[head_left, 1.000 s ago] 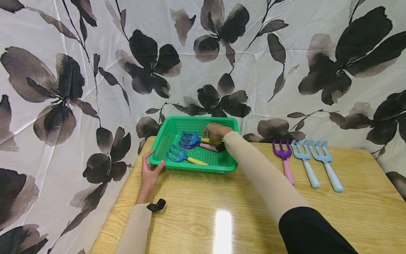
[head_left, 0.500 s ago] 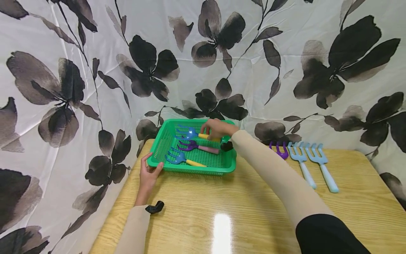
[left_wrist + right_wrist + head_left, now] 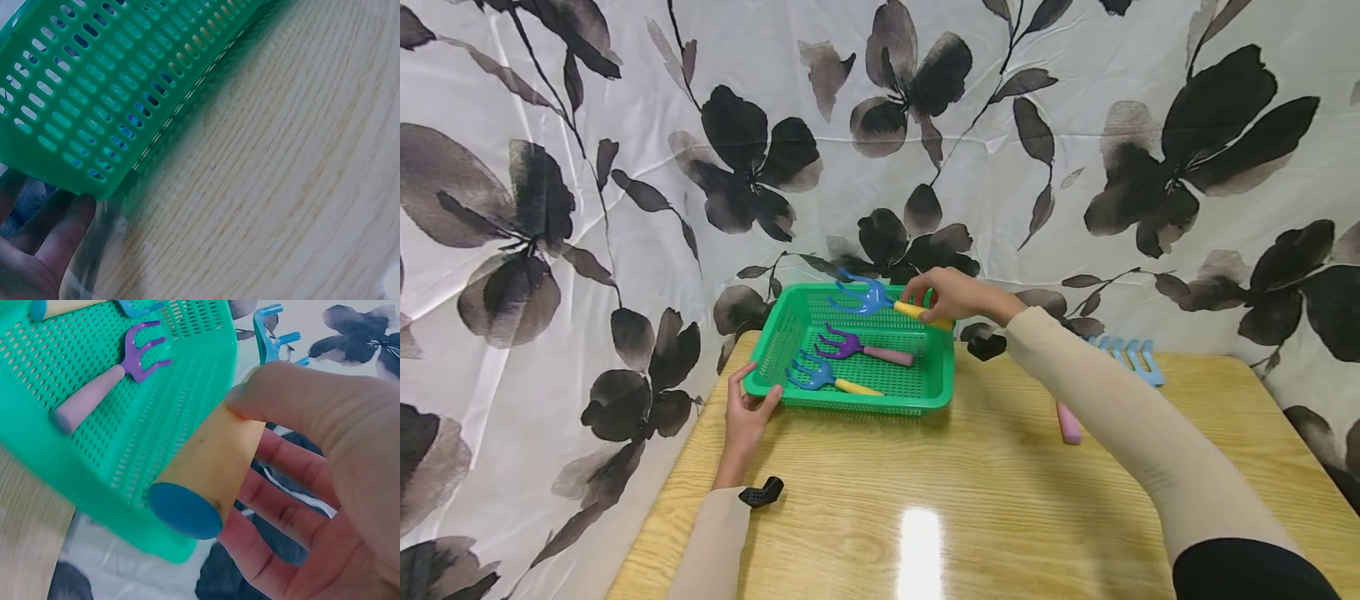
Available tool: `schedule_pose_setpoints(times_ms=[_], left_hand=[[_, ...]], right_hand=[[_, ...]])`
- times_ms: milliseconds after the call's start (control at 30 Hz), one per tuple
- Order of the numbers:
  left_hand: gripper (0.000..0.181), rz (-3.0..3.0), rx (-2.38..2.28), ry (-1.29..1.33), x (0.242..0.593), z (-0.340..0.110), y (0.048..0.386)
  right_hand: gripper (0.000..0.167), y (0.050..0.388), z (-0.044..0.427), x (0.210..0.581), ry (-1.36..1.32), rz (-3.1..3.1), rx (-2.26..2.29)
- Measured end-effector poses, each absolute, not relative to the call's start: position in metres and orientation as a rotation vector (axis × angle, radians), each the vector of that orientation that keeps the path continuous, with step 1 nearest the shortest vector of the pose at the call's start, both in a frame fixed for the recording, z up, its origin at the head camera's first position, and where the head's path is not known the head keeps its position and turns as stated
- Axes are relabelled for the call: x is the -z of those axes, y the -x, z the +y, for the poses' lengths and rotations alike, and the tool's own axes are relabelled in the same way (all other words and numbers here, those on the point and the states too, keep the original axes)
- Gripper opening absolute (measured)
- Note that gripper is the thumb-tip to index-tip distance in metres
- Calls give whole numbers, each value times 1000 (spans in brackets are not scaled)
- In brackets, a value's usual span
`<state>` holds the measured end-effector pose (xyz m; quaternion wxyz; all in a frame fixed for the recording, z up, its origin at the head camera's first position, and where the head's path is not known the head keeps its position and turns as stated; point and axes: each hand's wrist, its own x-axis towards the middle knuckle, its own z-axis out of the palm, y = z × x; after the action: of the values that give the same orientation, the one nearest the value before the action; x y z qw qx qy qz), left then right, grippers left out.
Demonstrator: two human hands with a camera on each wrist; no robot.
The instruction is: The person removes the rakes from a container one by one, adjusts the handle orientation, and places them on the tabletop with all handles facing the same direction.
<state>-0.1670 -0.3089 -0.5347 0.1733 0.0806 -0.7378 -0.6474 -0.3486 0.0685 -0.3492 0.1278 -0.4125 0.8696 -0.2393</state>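
While our left hand (image 3: 748,423) grips the green basket (image 3: 850,402), our right hand (image 3: 958,295) holds a blue fork (image 3: 874,299). Fingers (image 3: 284,509) pinch its yellow handle (image 3: 209,456).

The basket (image 3: 850,402) stands toward the left end of the desk (image 3: 820,500), in front of the cloth (image 3: 842,200), with the left hand (image 3: 748,421) at its near left corner. In it the near fork (image 3: 844,384) lies along the front side and the second fork (image 3: 867,350) just behind that, while the raised fork (image 3: 908,309) is in the right hand (image 3: 958,296) at the far side. Right of the basket, partly hidden by the right sleeve (image 3: 1120,425), lie a handle (image 3: 1070,427) and, farther back and right, fork heads (image 3: 1144,362).
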Motion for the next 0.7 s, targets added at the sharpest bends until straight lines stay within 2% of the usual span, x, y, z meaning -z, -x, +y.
schedule_pose_setpoints(times_ms=[167,400,700], left_hand=[[70,-2091,1891,-244,531,-311,166],[72,-2149,1877,-237,503,-299,150],[71,-2158,1858,-210,501,-300,150]], right_hand=[[36,340,96,349,1186,2547,745],[35,324,140,351,1132,2599,788],[32,301,197,352,1084,2699,802]])
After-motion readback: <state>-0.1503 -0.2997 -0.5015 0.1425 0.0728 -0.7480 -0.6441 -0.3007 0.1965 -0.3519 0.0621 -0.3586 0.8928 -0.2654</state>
